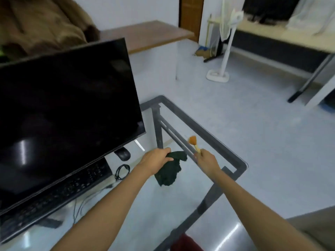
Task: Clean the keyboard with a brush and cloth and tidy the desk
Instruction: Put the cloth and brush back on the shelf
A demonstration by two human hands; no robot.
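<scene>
Holding a dark green cloth (169, 168) bunched in the fingers, the left hand (157, 160) hovers over the glass table (197, 124) near its far right corner. Just beside it, the right hand (208, 160) pinches a small orange-bristled brush (194, 143). A black keyboard (59, 192), mouse (122, 154) and dark monitor (67, 113) sit toward the left edge. No writing is legible.

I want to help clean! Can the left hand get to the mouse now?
Probably not yet. The left hand grips the dark cloth, so it's busy. The mouse sits close by on the glass desk, nothing blocking it.
</scene>
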